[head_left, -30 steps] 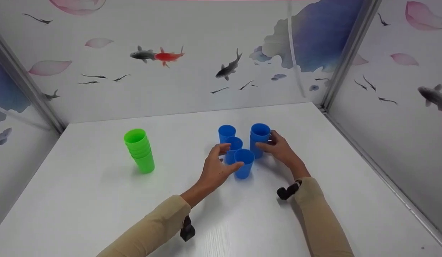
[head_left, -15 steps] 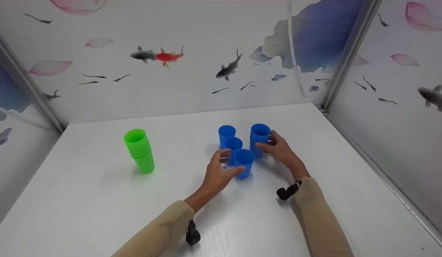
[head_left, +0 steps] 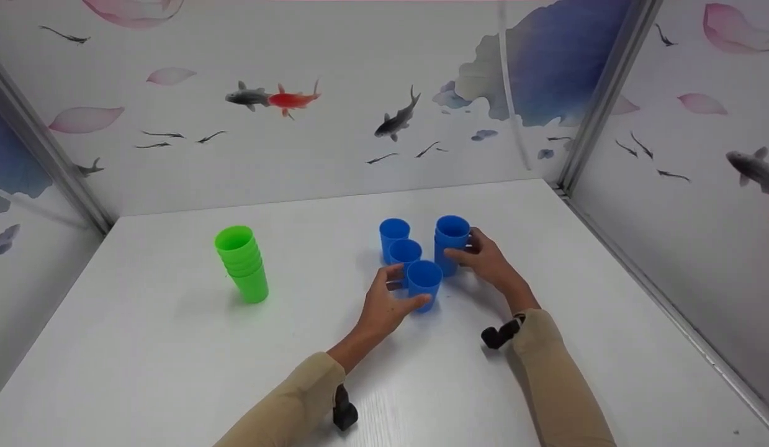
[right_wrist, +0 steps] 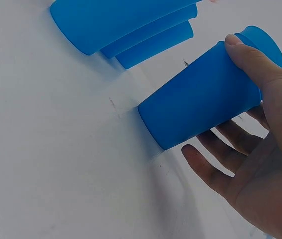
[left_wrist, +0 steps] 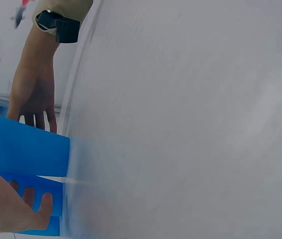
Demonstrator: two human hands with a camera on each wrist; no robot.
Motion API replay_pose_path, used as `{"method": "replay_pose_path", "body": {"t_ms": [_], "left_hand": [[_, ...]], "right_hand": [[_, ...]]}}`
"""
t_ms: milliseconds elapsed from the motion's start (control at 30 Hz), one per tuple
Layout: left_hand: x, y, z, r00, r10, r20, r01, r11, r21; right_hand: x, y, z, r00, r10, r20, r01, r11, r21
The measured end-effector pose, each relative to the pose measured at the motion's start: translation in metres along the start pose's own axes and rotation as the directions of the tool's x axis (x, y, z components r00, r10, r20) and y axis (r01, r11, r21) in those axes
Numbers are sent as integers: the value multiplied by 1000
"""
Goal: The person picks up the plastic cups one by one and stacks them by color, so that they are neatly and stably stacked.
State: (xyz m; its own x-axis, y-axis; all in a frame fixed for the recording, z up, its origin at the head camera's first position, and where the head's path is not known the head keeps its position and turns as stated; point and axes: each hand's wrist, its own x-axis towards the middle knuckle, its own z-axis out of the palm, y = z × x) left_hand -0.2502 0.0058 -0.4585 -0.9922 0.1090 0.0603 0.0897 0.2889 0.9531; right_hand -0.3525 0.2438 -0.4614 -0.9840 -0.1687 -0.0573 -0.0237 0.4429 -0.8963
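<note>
In the head view, three single blue cups stand upright in a slanting row: a near cup (head_left: 424,279), a middle cup (head_left: 404,251) and a far cup (head_left: 394,233). My left hand (head_left: 386,308) reaches around the near cup, thumb across its front. In the left wrist view, its fingers (left_wrist: 29,196) are spread, with a gap between them and that cup. To the right stands a stack of nested blue cups (right_wrist: 200,94), which my right hand (head_left: 486,261) holds near the top, thumb on the near side and fingers behind.
A leaning-looking stack of several nested green cups (head_left: 244,267) stands on the left of the white table (head_left: 142,360). Printed panels with fish and petals (head_left: 341,143) close off the back and sides. Black cameras (head_left: 345,410) are strapped to both wrists.
My left hand has come slightly nearer and to the right, its fingers dropping from the middle cup's rim to beside the near cup. The right hand and the cups stay in place.
</note>
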Motion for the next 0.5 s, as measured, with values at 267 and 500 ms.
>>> {"method": "replay_pose_path", "body": {"t_ms": [267,500], "left_hand": [[-1,2,6,999,-23,-29,23,1000,1],[-1,2,12,999,-19,-43,19,1000,16]], "right_hand": [[-1,-1,-1,1000,-16,7,16,1000,-9],[-2,-1,-1,1000,-21,-1,21,1000,-13]]}}
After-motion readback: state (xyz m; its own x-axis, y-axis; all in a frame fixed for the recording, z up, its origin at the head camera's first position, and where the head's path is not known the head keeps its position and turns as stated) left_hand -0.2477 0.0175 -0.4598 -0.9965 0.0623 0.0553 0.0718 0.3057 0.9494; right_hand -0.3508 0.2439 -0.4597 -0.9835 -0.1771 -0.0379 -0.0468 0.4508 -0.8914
